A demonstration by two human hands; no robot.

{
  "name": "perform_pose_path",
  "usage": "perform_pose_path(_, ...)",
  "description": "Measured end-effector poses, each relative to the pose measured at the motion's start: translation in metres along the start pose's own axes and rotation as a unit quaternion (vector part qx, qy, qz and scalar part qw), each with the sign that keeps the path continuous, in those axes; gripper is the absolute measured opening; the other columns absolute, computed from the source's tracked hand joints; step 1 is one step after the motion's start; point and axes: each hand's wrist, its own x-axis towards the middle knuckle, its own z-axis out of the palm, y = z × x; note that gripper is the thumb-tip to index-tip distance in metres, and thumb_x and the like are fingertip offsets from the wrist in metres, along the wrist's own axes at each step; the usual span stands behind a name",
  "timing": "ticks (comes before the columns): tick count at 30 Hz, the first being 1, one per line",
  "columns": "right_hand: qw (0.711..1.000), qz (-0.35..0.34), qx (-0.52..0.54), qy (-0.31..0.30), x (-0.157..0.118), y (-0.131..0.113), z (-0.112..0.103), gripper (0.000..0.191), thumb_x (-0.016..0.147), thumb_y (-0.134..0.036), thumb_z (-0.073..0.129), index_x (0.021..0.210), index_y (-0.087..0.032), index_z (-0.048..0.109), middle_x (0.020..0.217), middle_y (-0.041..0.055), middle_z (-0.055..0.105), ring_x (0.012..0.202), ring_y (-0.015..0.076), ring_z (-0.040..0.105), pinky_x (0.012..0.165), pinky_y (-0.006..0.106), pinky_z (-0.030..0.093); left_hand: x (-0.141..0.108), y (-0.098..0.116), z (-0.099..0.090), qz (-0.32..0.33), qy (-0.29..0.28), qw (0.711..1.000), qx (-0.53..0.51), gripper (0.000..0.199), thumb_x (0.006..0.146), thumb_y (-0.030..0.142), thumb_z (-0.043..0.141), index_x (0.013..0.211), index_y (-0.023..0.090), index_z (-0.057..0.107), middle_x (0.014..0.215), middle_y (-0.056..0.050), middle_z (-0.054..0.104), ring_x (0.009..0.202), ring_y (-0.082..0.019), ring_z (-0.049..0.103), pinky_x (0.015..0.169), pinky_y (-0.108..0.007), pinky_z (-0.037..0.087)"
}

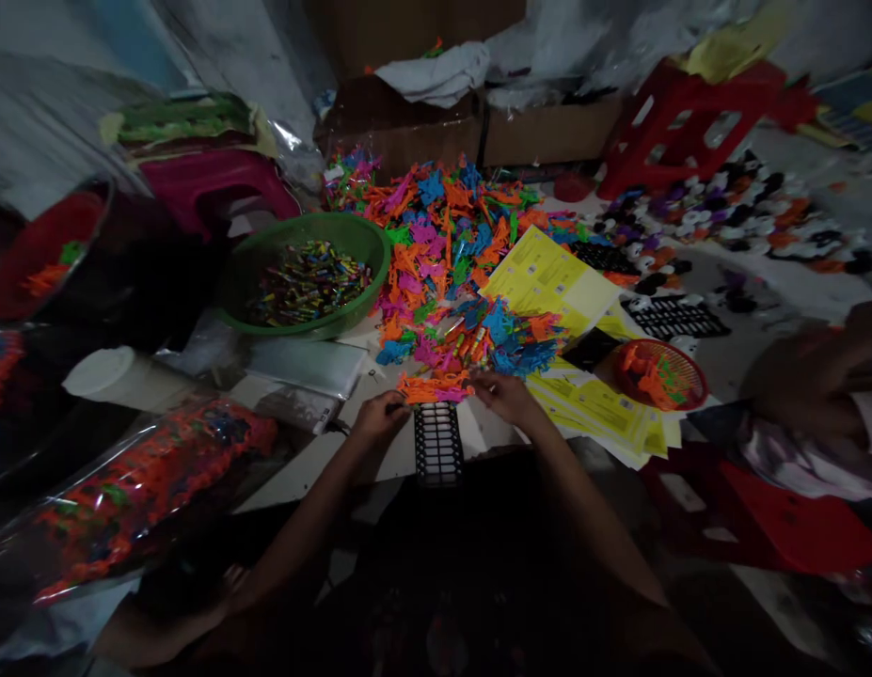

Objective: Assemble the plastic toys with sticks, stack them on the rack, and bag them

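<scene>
Resting at frame center, 1 black grid tray point(438, 442) sits btwn both hands. Left hand point(379, 416) at its upper-left corner, fingers curled on a small piece, too dim to ID. Right hand point(504, 395) at upper right, fingertips pinching into orange plastic pieces point(436, 385). 1 green bowl point(301, 273) upper left w/ mixed bits; 1 small red basket point(659, 374) right; yellow sheets point(548, 277) center-right.

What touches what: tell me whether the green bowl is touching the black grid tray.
Apart. The head view shows the green bowl far left of the black grid tray, with floor clutter between.
</scene>
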Motion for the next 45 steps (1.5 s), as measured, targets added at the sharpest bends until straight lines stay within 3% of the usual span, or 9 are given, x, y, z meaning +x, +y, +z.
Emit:
perform_pose_path(4,0.961,0.184,-0.07,0.196,0.045,-0.016,-0.022,0.051,0.08,-0.053,0.043,0.108,-0.012,0.054,0.102,0.0164,0.062,0.091,0.0268,0.061,0.071,0.034,0.045,0.029,0.003,-0.019,0.001,0.056,0.994,-0.095,0.013,0.067,0.027,0.058,0.075,0.017,0.061,0.076,-0.003,0.066,0.072,-0.015,0.06,0.067,-0.026,0.047)
perform_pose_path(9,0.962,0.218,-0.095,0.137,0.079,-0.022,-0.026,0.056,0.07,-0.045,0.059,0.11,-0.006,0.053,0.099,0.0229,0.062,0.089,0.0324,0.06,0.072,0.038,0.044,0.061,0.024,-0.027,-0.024,0.08,0.984,-0.158,0.015,0.065,0.026,0.058,0.075,0.016,0.063,0.071,-0.002,0.065,0.064,-0.013,0.058,0.058,-0.023,0.045)
perform_pose_path(17,0.922,0.098,0.15,0.343,0.018,0.01,-0.048,0.037,0.081,-0.04,0.042,0.097,-0.013,0.061,0.084,0.0093,0.067,0.075,0.0185,0.062,0.067,0.028,0.046,0.132,0.062,-0.016,0.003,-0.132,0.985,-0.11,0.024,0.066,0.036,0.06,0.072,0.014,0.066,0.062,-0.002,0.062,0.052,-0.011,0.053,0.049,-0.021,0.037)
perform_pose_path(21,0.949,0.114,0.216,0.197,-0.024,0.022,-0.011,0.035,0.081,-0.043,0.045,0.089,-0.014,0.062,0.064,0.004,0.065,0.055,0.0156,0.057,0.055,0.027,0.045,0.172,0.077,0.014,0.086,-0.119,0.989,-0.019,0.01,0.059,0.024,0.065,0.064,0.015,0.064,0.059,0.0,0.062,0.058,-0.013,0.054,0.055,-0.022,0.039)
perform_pose_path(27,0.985,0.072,-0.086,0.128,-0.037,0.025,0.027,0.024,0.079,-0.031,0.051,0.091,-0.016,0.065,0.098,0.0119,0.064,0.092,0.0229,0.057,0.083,0.035,0.041,0.19,0.08,0.018,0.078,-0.143,0.987,0.0,0.015,0.056,0.017,0.064,0.047,0.015,0.052,0.044,0.003,0.049,0.046,-0.011,0.046,0.051,-0.022,0.037)
perform_pose_path(32,0.978,0.12,-0.172,0.016,-0.033,0.019,0.01,0.019,0.078,-0.028,0.051,0.084,-0.017,0.066,0.09,0.0105,0.064,0.085,0.0208,0.058,0.072,0.028,0.042,0.159,0.087,-0.037,0.097,-0.055,0.989,-0.097,0.014,0.065,0.026,0.061,0.069,0.014,0.056,0.064,0.0,0.058,0.059,-0.011,0.054,0.057,-0.021,0.043)
perform_pose_path(37,0.975,0.14,-0.159,-0.061,-0.042,0.028,-0.002,0.017,0.074,-0.027,0.054,0.082,-0.018,0.065,0.087,0.0093,0.064,0.077,0.0191,0.061,0.064,0.026,0.041,0.052,0.083,-0.077,0.067,0.149,0.983,-0.088,0.025,0.063,0.038,0.066,0.069,0.015,0.059,0.064,0.0,0.061,0.061,-0.012,0.056,0.057,-0.021,0.045)
perform_pose_path(41,0.98,0.169,-0.098,-0.023,-0.054,0.034,-0.006,0.009,0.066,-0.019,0.057,0.073,-0.018,0.062,0.076,0.0066,0.065,0.069,0.0181,0.061,0.06,0.026,0.042,-0.033,0.062,-0.049,-0.007,0.17,0.985,-0.038,0.02,0.062,0.038,0.066,0.061,0.018,0.062,0.058,-0.001,0.062,0.055,-0.014,0.056,0.056,-0.024,0.046)
perform_pose_path(45,0.953,0.155,0.203,0.163,-0.058,0.02,0.004,0.021,0.069,-0.036,0.058,0.081,-0.019,0.055,0.067,0.0009,0.063,0.061,0.0147,0.06,0.058,0.026,0.046,-0.058,0.039,0.0,-0.065,0.174,0.981,-0.057,0.017,0.061,0.035,0.067,0.06,0.018,0.064,0.06,-0.002,0.065,0.056,-0.015,0.058,0.059,-0.025,0.048)
